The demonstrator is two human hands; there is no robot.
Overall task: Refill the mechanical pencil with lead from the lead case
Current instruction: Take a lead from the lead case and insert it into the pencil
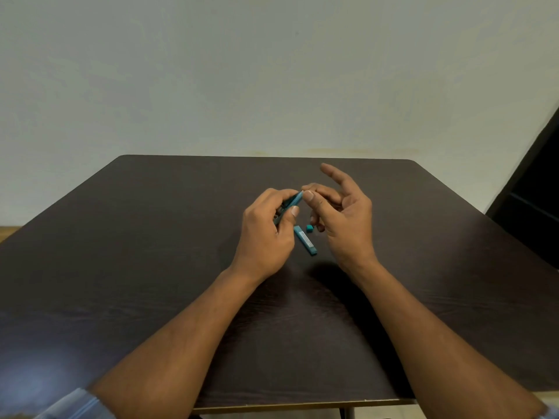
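Observation:
My left hand (266,234) grips a teal mechanical pencil (292,201), tilted with its upper end pointing up and to the right. My right hand (344,213) has thumb and forefinger pinched together right at that upper end, where only a thin pale sliver of lead shows. Its other fingers are spread upward. The teal lead case (305,240) lies flat on the table between my hands, below the pencil. A small teal cap (309,228) sits on the table just beside the case's far end.
The dark wooden table (151,267) runs to a pale wall at the back. A dark door or cabinet (538,189) stands at the right. The table's near edge is by my forearms.

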